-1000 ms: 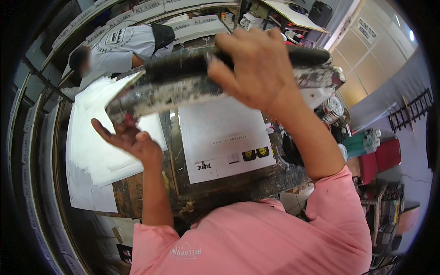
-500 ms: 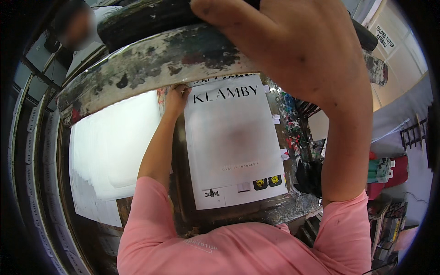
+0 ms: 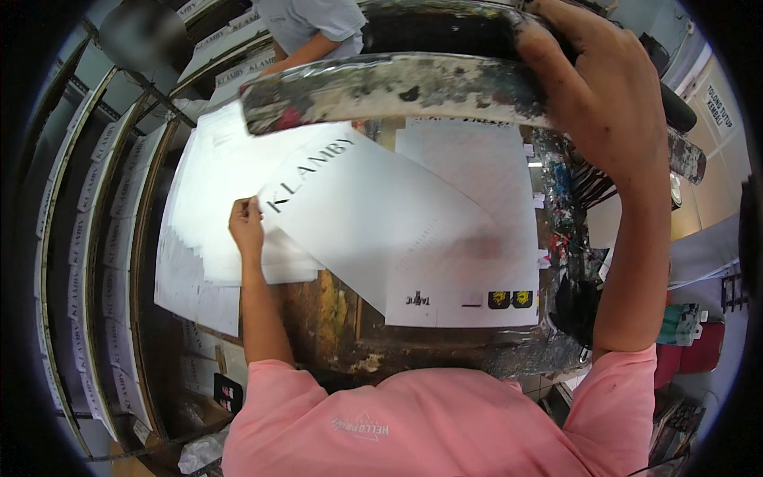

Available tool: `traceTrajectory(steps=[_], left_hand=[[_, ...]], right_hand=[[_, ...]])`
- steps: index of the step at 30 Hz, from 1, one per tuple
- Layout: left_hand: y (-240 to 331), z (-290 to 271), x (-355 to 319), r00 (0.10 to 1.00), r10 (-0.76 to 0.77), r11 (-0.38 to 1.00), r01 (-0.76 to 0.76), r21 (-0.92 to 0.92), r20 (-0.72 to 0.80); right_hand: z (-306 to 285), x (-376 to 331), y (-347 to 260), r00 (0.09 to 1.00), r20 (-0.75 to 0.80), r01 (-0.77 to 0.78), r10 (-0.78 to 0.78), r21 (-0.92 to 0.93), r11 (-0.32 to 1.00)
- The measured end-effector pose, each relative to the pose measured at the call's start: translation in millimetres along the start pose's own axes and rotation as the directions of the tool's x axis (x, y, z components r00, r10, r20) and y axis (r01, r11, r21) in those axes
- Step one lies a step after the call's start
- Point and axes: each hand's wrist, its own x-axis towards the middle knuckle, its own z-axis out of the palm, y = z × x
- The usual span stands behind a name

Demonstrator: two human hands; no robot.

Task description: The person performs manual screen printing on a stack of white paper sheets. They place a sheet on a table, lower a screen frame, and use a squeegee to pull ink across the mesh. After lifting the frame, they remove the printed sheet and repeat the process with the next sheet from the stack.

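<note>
My left hand (image 3: 247, 229) pinches one corner of a white printed paper sheet (image 3: 358, 211), which bears large black lettering near its held end. The sheet slants across to the right, part of it over a flat white sheet (image 3: 469, 306) with two black-and-yellow squares at its lower edge. Raised on the right, my right hand (image 3: 608, 115) is closed around a paint-stained screen-printing frame (image 3: 445, 89), held up above the table. Some of its fingers are hidden behind the frame. A black bar (image 3: 445, 33) lies just beyond the stained edge.
A stack of white paper (image 3: 203, 191) covers the table's left side. Shelves (image 3: 119, 254) holding printed sheets stand to the left. Beyond the frame is another person in a light shirt (image 3: 310, 24). Dried paint coats the table's right edge (image 3: 560, 238).
My left hand has swung the printed sheet leftward off the board, turning it toward the paper stack. My right hand still holds the frame up. The view has shifted, bringing more shelving in.
</note>
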Motion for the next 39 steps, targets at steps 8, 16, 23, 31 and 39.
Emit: traceTrajectory(steps=[8,16,23,31,39], left_hand=[[15.2,-113.9,28.3,0.896,0.293,0.604,0.097,0.791,-0.334],[130.8,46.8,-114.2,0.524,0.112,0.462,-0.780,0.422,0.844],[194.1,132.4,-179.3,0.319,0.186,0.714,-0.694,0.095,0.929],[276.8,249.3,-276.5,0.255,0.454,0.731,-0.654,-0.194,0.854],[289.4,266.7,-291.9,0.218,0.389,0.768,-0.613,-0.185,0.895]], right_hand=[[-4.6,-13.5,-9.9,1.000,0.012,-0.010,0.010,-0.020,1.000],[-2.7,-17.2,13.3,0.995,0.100,0.029,-0.028,-0.002,1.000],[-5.8,-15.2,6.3,0.989,0.145,-0.031,0.025,0.036,0.999],[-35.4,-14.5,20.5,0.948,0.316,0.041,-0.041,0.005,0.999],[-32.8,-12.3,30.7,0.933,0.348,0.081,-0.086,0.028,0.996]])
